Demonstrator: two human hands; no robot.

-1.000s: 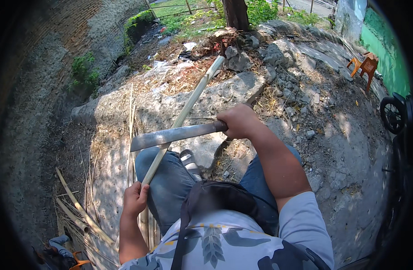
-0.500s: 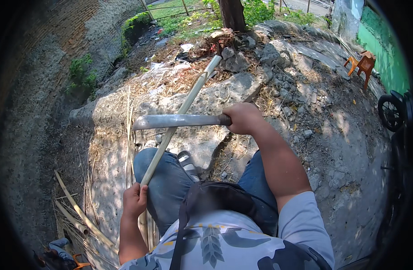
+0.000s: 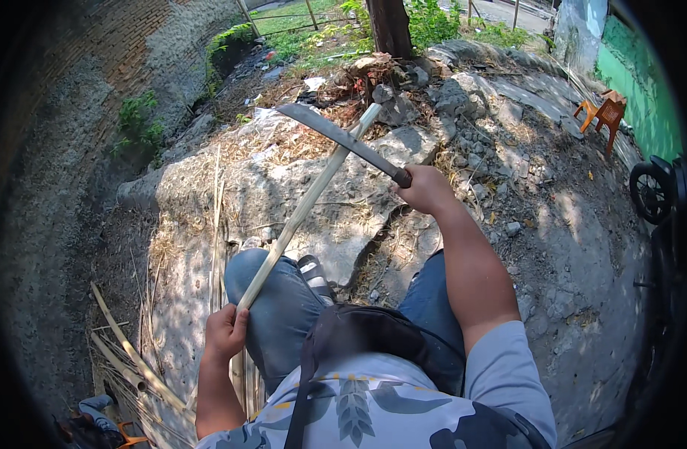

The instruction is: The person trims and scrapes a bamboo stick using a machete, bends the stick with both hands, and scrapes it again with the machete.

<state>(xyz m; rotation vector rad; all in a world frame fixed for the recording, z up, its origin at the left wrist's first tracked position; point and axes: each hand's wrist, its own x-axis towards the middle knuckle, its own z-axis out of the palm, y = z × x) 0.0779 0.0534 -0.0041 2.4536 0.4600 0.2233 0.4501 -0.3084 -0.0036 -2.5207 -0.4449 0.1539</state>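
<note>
A long pale bamboo strip (image 3: 302,213) slants from beside my left knee up and away to the right. Its near end is in the closed grip of my left hand (image 3: 225,333), thumb along the strip. My right hand (image 3: 426,188) is wrapped round the dark handle of a machete (image 3: 332,132). The long blade points to the upper left and crosses the strip near its far end. Whether the edge touches the bamboo or lies just above it, I cannot tell.
More bamboo poles (image 3: 130,374) and thin strips lie on the ground at my left. Broken concrete (image 3: 456,97) and rubble lie ahead around a tree trunk (image 3: 388,26). An orange plastic chair (image 3: 605,112) and a wheeled vehicle (image 3: 652,191) stand at the right.
The machete has moved away from me along the strip, and its blade has turned from level to slanting up-left. My left hand keeps its hold on the bamboo in about the same place.
</note>
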